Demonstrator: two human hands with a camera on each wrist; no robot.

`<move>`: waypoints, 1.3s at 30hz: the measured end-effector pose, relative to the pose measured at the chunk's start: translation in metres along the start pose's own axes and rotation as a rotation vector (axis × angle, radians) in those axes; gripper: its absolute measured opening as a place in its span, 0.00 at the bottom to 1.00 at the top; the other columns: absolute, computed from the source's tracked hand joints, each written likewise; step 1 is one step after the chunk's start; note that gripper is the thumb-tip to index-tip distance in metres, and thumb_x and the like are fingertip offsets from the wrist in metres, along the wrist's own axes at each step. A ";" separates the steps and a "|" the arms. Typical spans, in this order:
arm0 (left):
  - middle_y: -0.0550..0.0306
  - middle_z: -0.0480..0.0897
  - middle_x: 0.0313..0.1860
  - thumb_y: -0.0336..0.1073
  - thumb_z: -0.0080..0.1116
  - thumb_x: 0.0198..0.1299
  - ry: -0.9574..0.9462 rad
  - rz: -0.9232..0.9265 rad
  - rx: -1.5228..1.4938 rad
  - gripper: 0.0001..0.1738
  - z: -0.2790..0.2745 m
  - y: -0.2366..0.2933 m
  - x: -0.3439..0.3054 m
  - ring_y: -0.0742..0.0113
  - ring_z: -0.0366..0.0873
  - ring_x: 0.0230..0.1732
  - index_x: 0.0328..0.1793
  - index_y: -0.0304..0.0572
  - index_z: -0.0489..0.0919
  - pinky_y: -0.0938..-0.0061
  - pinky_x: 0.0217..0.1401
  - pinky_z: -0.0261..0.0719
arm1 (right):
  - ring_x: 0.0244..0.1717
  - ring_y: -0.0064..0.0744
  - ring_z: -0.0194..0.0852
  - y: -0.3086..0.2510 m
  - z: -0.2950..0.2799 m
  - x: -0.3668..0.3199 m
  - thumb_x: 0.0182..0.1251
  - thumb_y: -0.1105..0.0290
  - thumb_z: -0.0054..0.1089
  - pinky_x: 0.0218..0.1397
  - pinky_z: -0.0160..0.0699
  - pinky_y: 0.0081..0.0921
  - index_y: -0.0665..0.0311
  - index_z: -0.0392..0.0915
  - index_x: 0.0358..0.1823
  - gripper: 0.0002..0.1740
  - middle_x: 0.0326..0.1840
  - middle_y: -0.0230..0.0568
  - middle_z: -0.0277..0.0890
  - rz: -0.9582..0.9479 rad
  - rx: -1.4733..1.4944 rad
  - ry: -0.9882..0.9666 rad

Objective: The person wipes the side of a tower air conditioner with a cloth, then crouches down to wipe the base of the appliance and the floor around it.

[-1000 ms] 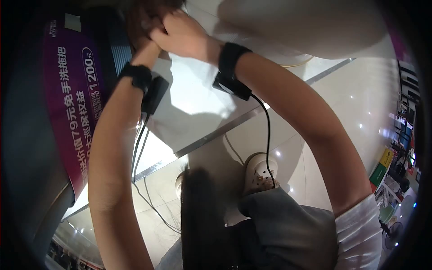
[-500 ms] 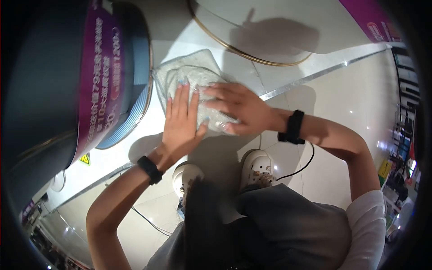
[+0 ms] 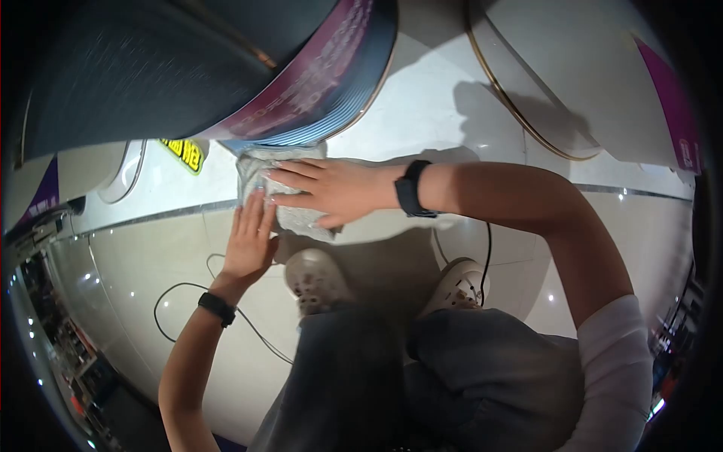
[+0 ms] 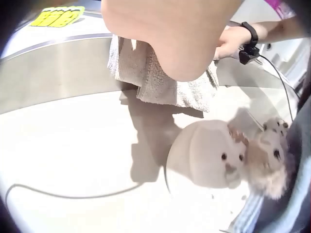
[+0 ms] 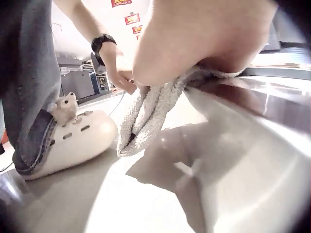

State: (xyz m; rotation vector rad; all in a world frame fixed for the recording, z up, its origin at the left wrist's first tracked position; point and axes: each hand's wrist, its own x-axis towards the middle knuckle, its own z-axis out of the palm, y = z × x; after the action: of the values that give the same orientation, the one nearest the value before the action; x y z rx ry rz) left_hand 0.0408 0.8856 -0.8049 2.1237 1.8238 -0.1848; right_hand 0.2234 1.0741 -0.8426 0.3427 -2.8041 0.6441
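Note:
A folded grey-white cloth (image 3: 305,221) lies on the low white platform, close to the foot of a dark round-fronted unit, and hangs over the platform's front edge. My right hand (image 3: 331,188) rests on the cloth with its fingers stretched out to the left. On the cloth's near left side lies my left hand (image 3: 252,237), fingers straight and pointing away from me, their tips on the fabric. In the left wrist view the cloth (image 4: 175,94) droops below the edge. Its folded layers (image 5: 146,128) show under the right palm in the right wrist view.
The dark unit (image 3: 173,83) carries a purple printed band (image 3: 301,83) and ribbed blue base. A yellow sticker (image 3: 184,155) lies on the platform (image 3: 433,113). A white unit (image 3: 557,83) stands right. Cables and the person's cream clogs (image 3: 315,279) are on the tiled floor below.
The view has swung left. Both hands came back from beside the dark unit, spread on the cloth, and moved with it toward the platform's front edge. The left hand now lies nearer the cloth's edge.

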 end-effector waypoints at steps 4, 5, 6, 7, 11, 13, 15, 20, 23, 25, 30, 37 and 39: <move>0.36 0.47 0.76 0.33 0.60 0.54 0.067 -0.157 0.003 0.48 0.006 -0.011 -0.016 0.39 0.44 0.77 0.76 0.32 0.44 0.49 0.75 0.46 | 0.77 0.51 0.41 0.001 0.013 0.018 0.57 0.53 0.62 0.76 0.45 0.39 0.58 0.59 0.70 0.40 0.77 0.54 0.42 0.017 -0.023 0.030; 0.36 0.47 0.76 0.33 0.60 0.54 0.059 -0.163 -0.014 0.48 0.005 -0.012 -0.013 0.39 0.43 0.77 0.76 0.31 0.43 0.49 0.76 0.46 | 0.77 0.51 0.41 0.001 0.013 0.013 0.57 0.53 0.62 0.76 0.45 0.39 0.58 0.59 0.70 0.40 0.77 0.54 0.42 0.027 -0.028 0.039; 0.34 0.47 0.76 0.34 0.60 0.54 0.046 -0.140 -0.028 0.49 0.003 -0.011 -0.007 0.38 0.43 0.77 0.76 0.30 0.43 0.49 0.76 0.45 | 0.76 0.50 0.42 0.000 0.011 0.007 0.56 0.54 0.63 0.76 0.47 0.38 0.58 0.59 0.70 0.41 0.77 0.54 0.42 0.051 -0.037 0.001; 0.32 0.47 0.75 0.36 0.61 0.53 0.061 -0.064 -0.017 0.50 0.004 -0.010 0.000 0.36 0.44 0.76 0.75 0.29 0.43 0.49 0.76 0.45 | 0.76 0.50 0.44 0.000 0.008 -0.002 0.55 0.54 0.64 0.75 0.49 0.38 0.58 0.58 0.70 0.41 0.77 0.54 0.43 0.078 -0.047 -0.036; 0.31 0.48 0.74 0.40 0.63 0.49 0.044 0.124 -0.027 0.50 0.000 0.013 0.040 0.36 0.46 0.75 0.73 0.26 0.48 0.49 0.75 0.47 | 0.75 0.50 0.47 -0.004 -0.018 -0.064 0.53 0.54 0.66 0.73 0.54 0.38 0.58 0.58 0.69 0.43 0.76 0.54 0.44 0.148 -0.061 -0.043; 0.30 0.49 0.74 0.40 0.64 0.48 0.039 0.249 -0.060 0.49 -0.001 0.029 0.063 0.35 0.47 0.75 0.73 0.27 0.50 0.49 0.75 0.48 | 0.74 0.50 0.47 -0.007 -0.031 -0.090 0.51 0.55 0.66 0.73 0.54 0.38 0.58 0.58 0.69 0.44 0.76 0.54 0.45 0.193 -0.084 -0.069; 0.33 0.49 0.74 0.39 0.63 0.48 0.036 0.296 -0.065 0.48 -0.010 0.042 0.075 0.38 0.48 0.75 0.73 0.30 0.52 0.50 0.75 0.49 | 0.74 0.51 0.47 -0.017 -0.038 -0.117 0.50 0.55 0.67 0.73 0.54 0.38 0.58 0.59 0.70 0.45 0.76 0.55 0.45 0.246 -0.094 -0.100; 0.43 0.52 0.76 0.37 0.61 0.49 0.064 0.469 0.098 0.45 -0.012 0.035 0.082 0.50 0.49 0.77 0.73 0.36 0.55 0.53 0.75 0.50 | 0.73 0.54 0.49 -0.031 -0.046 -0.128 0.47 0.61 0.69 0.73 0.55 0.40 0.60 0.60 0.70 0.45 0.75 0.57 0.45 0.362 -0.006 -0.133; 0.41 0.52 0.75 0.38 0.61 0.47 0.109 0.502 0.142 0.47 -0.010 0.029 0.072 0.49 0.48 0.77 0.73 0.33 0.55 0.53 0.75 0.50 | 0.73 0.55 0.49 -0.039 -0.057 -0.106 0.48 0.62 0.68 0.73 0.55 0.40 0.61 0.60 0.70 0.45 0.75 0.59 0.45 0.399 -0.002 -0.197; 0.37 0.52 0.75 0.40 0.62 0.46 0.085 0.454 0.056 0.48 -0.007 0.027 0.065 0.46 0.47 0.77 0.73 0.30 0.54 0.52 0.75 0.50 | 0.71 0.58 0.52 -0.040 -0.055 -0.094 0.46 0.63 0.66 0.72 0.57 0.43 0.64 0.63 0.67 0.42 0.73 0.62 0.48 0.356 -0.041 -0.157; 0.36 0.50 0.75 0.52 0.62 0.48 0.221 0.513 -0.176 0.53 0.012 0.015 0.063 0.45 0.43 0.78 0.74 0.27 0.52 0.51 0.76 0.45 | 0.74 0.61 0.43 -0.041 -0.032 -0.067 0.52 0.59 0.65 0.75 0.51 0.44 0.65 0.52 0.72 0.47 0.75 0.62 0.41 0.366 -0.021 -0.195; 0.42 0.59 0.73 0.50 0.53 0.55 0.656 0.461 0.081 0.40 0.047 0.019 0.098 0.52 0.49 0.77 0.71 0.36 0.61 0.54 0.75 0.48 | 0.73 0.61 0.48 -0.059 -0.034 -0.039 0.47 0.62 0.69 0.74 0.53 0.44 0.69 0.60 0.67 0.45 0.72 0.65 0.47 0.648 -0.066 -0.301; 0.43 0.61 0.72 0.46 0.49 0.58 0.833 0.474 0.074 0.35 0.054 0.019 0.103 0.52 0.52 0.76 0.70 0.37 0.64 0.55 0.75 0.50 | 0.73 0.61 0.48 -0.059 -0.026 -0.040 0.45 0.63 0.68 0.74 0.54 0.44 0.70 0.63 0.65 0.43 0.71 0.64 0.48 0.650 -0.087 -0.288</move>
State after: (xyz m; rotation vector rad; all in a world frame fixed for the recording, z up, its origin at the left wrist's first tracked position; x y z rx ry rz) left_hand 0.0831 0.9616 -0.8840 2.8624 1.5766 0.8748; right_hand 0.2820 1.0411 -0.8079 -0.5646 -3.2056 0.6250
